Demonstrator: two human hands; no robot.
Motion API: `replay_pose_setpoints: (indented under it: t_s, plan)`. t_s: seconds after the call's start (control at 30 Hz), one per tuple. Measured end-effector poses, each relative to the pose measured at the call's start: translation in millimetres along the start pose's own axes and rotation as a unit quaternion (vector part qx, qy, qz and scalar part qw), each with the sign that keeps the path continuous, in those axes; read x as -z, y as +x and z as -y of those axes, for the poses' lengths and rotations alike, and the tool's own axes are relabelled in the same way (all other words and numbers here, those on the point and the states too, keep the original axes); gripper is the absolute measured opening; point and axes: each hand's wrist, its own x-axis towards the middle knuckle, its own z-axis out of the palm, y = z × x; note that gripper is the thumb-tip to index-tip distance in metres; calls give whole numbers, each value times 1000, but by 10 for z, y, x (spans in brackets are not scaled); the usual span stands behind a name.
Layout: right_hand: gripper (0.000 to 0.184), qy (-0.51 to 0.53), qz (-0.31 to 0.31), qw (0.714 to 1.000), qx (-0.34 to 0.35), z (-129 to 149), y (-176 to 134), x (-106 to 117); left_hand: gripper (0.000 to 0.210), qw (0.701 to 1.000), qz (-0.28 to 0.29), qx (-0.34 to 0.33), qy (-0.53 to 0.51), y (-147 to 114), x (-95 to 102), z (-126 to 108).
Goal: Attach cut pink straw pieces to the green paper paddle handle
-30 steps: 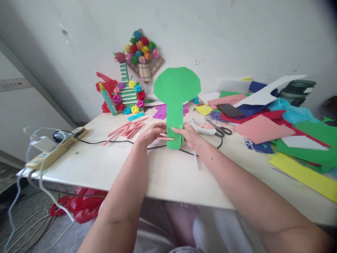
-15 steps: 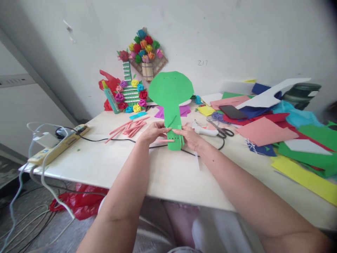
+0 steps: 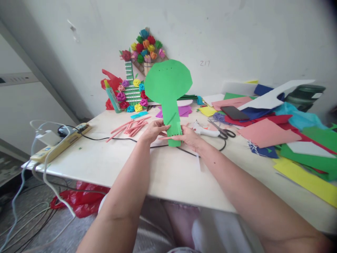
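Observation:
Upright above the table stands a green paper cutout point(image 3: 169, 82), with a broad rounded top, a narrow stem and rows of small dark holes near both ends. My left hand point(image 3: 154, 130) pinches the stem's left edge, thumb on the front. On the other side my right hand point(image 3: 190, 136) is closed around the stem's right edge, its fingers reaching over the front. A thin pink paper stick point(image 3: 165, 138) lies across the lower stem, its right end at my right fingers. Several more pink paper sticks point(image 3: 131, 127) are in a loose pile to the left.
A hot glue gun point(image 3: 206, 130) and scissors point(image 3: 225, 132) lie to the right, before a heap of coloured sheets point(image 3: 268, 131) and a phone point(image 3: 233, 113). A glue bottle point(image 3: 112, 98) and paper-flower crafts point(image 3: 133, 89) stand behind. A power strip point(image 3: 60, 142) sits left; a black cord point(image 3: 105, 139) crosses the table.
The green cutout has risen slightly and leans a little left. My right fingers have moved down the stem to the pink stick. My left hand still pinches the edge.

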Motion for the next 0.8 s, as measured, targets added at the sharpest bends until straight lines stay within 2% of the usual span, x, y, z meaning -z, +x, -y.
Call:
replay_pose_setpoints:
  t_s: [0.3, 0.8]
  plan:
    - [38, -57, -49, 997, 15, -90, 76, 16, 45, 1000, 7, 4, 20, -6, -20, -37]
    - [34, -55, -47, 997, 10, -48, 75, -1, 45, 999, 5, 29, 17, -28, -46, -76]
